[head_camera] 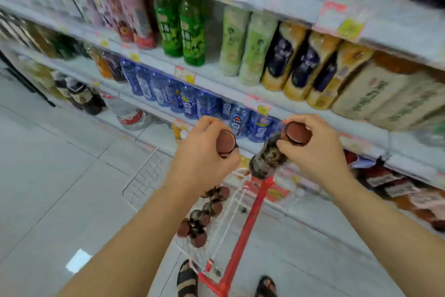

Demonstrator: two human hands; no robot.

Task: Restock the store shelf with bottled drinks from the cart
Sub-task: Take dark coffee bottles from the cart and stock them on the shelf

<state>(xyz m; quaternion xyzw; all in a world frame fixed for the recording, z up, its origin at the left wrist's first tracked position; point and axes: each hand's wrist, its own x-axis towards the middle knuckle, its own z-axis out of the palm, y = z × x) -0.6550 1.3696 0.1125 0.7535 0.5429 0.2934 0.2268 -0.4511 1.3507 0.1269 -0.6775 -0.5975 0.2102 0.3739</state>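
Step in hand: transfer, cart to shelf. Left hand point(204, 152) has its grip closed around a dark bottle with a brown cap point(225, 142), cap end toward the camera, body hidden behind the fingers. Right hand point(313, 150) is closed around a second dark bottle point(269, 157), held near the cap, body hanging down and tilted toward the left. Both bottles are up in the air above the cart point(243, 231), in front of the shelf point(216, 72), touching neither. More brown-capped bottles point(204, 219) lie in the wire basket of the cart below, so by my read the restock is part way, with stock left to move. Shelf rows visible: green bottles point(180, 27) and pale green bottles point(245, 46) on the upper row, blue bottles point(173, 94) on the row under it. Frame is motion-blurred; I can't tell which slot takes the dark bottles. A similar dark bottle point(81, 97) sits far left on a lower row, possibly the matching spot, not certain. Next move calls for: pick the right facing, turn each bottle upright, set it base-down on the shelf board, release one grip at a time. Risk: the tilted right-hand bottle is held near the cap only and could slip or knock neighbouring bottles.
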